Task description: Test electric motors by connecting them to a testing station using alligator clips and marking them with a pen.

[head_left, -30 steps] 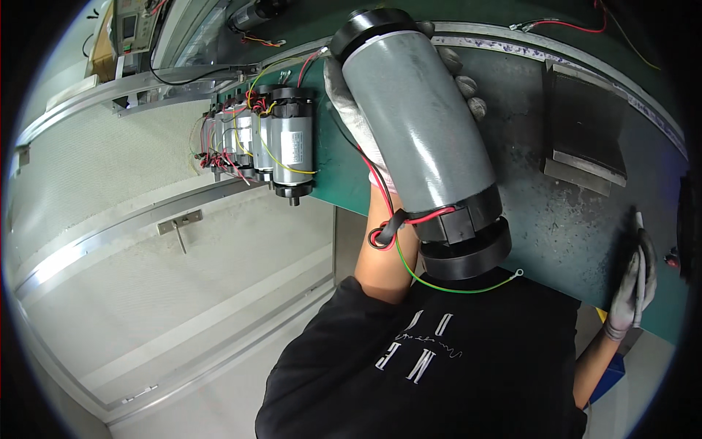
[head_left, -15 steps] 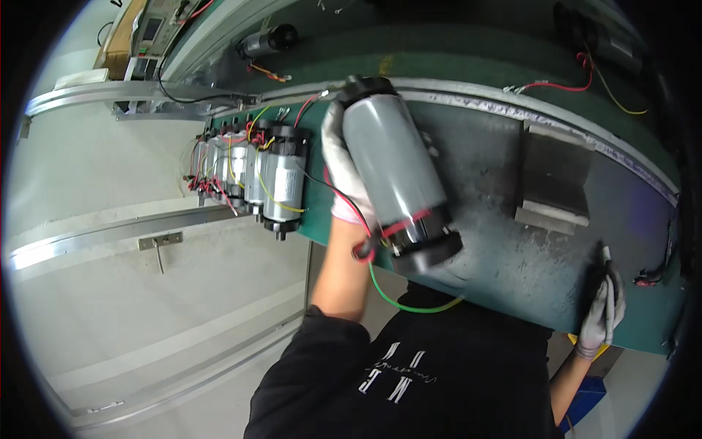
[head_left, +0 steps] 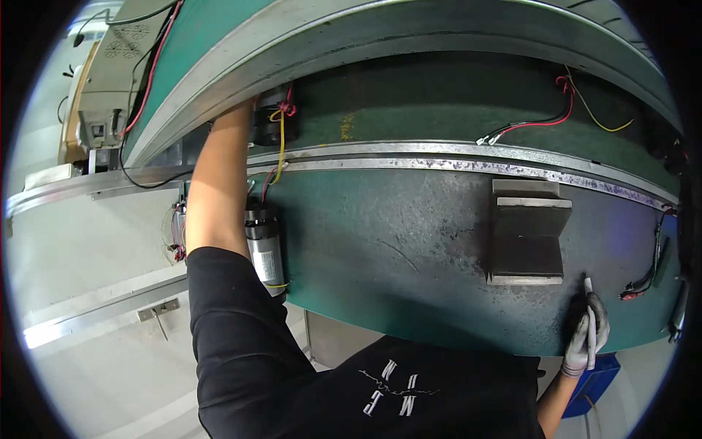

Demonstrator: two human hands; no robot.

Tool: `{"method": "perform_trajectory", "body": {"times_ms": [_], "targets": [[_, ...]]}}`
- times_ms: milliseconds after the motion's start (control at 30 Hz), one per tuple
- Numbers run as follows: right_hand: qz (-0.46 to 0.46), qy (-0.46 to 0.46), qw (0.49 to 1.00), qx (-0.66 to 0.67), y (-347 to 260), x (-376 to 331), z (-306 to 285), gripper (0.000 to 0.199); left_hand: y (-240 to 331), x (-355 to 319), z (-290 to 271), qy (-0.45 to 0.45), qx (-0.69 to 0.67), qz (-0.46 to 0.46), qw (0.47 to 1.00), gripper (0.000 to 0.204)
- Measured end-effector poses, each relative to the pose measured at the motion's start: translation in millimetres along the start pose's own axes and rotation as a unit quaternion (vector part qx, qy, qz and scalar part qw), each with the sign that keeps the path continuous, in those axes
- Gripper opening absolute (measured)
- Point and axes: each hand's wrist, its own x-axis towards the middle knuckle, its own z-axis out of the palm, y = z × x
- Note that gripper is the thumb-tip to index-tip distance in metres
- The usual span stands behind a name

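My left forearm (head_left: 219,175) stretches up and away at the left, and the metal beam hides my left hand completely. Just right of the forearm, partly under the beam, lies a dark-ended cylindrical motor (head_left: 270,121) with red and yellow wires. Whether my hand touches it cannot be seen. Below, partly behind my arm, a grey motor (head_left: 267,256) with black ends lies at the bench's left edge. Near the front right, my gloved right hand (head_left: 587,333) is closed around a slim white pen (head_left: 588,284), its dark tip pointing away from me.
A dark metal V-shaped block (head_left: 528,238) stands on the green bench (head_left: 344,293). Metal rails (head_left: 409,164) separate the bench from a green strip behind. Loose red, black and yellow wires (head_left: 563,110) lie there. Dark cables (head_left: 643,282) rest at the right, an instrument box (head_left: 117,80) far left.
Half a second ago my left hand held a large grey motor over the bench. That motor is gone from there, and the arm now reaches far left behind the beam. The view has shifted.
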Motion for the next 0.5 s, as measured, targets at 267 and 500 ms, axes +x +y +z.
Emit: {"method": "perform_trajectory", "body": {"times_ms": [267, 500], "targets": [[-0.031, 0.014, 0.999, 0.021, -13, 7, 8, 0.036, 21, 29, -51, 0.134, 0.018, 0.048, 0.990, 0.044], [-0.032, -0.023, 0.998, 0.045, -25, 10, -8, 0.028, 208, -84, -239, -0.095, -0.230, -0.148, 0.957, 0.034]]}}
